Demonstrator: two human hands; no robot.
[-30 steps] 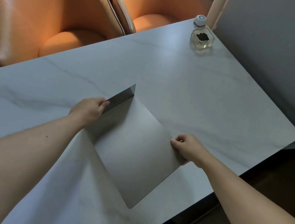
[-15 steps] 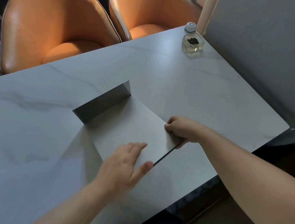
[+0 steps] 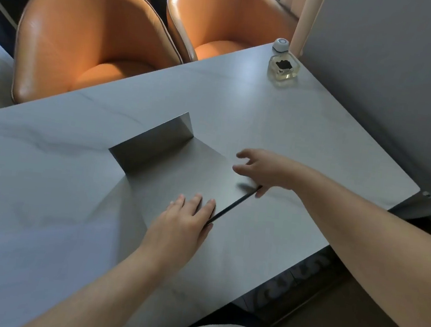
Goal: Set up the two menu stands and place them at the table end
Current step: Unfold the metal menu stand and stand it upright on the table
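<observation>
One grey metal menu stand [image 3: 179,167] lies in the middle of the table [image 3: 280,122]. Its short flap stands up at the far end and its wide panel slopes toward me, the near edge showing as a dark line raised off the tabletop. My left hand [image 3: 186,219] lies over the near corner of the panel, fingers together on top and thumb hidden below. My right hand [image 3: 262,168] hovers over the panel's right side with fingers spread, only the thumb touching the raised edge. I cannot make out a second stand.
A small square glass jar [image 3: 284,66] with a white object [image 3: 281,45] behind it stands at the table's far right corner, next to a grey wall [image 3: 393,76]. Two orange chairs [image 3: 88,41] face the far side. The table's right edge drops to a dark floor.
My left hand left the upright flap and came down onto the panel's near corner. My right hand opened from its hold on the panel edge. The panel's near edge has risen.
</observation>
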